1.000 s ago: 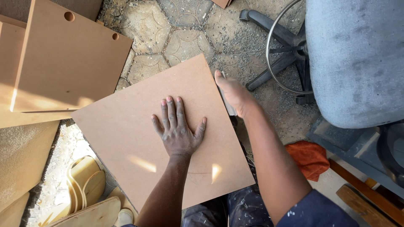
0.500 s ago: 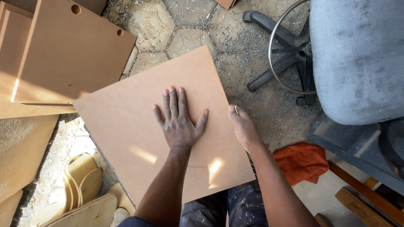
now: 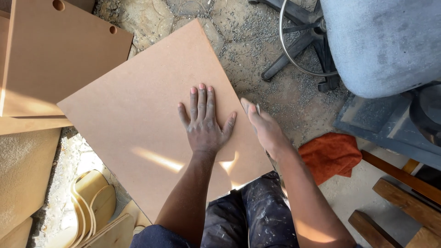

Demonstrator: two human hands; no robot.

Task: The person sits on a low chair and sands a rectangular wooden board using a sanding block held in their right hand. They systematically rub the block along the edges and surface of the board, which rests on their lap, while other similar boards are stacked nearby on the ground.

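From the head camera, we saw 1 plain brown board (image 3: 138,119) lying tilted across our lap, over the stone floor (image 3: 257,36). Our left hand (image 3: 204,124) pressed flat on it, fingers spread. Our right hand (image 3: 264,128) gripped its right edge, fingers together. It looked smooth, square-cornered and unmarked.

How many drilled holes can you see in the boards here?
2, both in the board at upper left: a larger hole at the top edge and a smaller hole near its right corner. More may lie beyond the frame.
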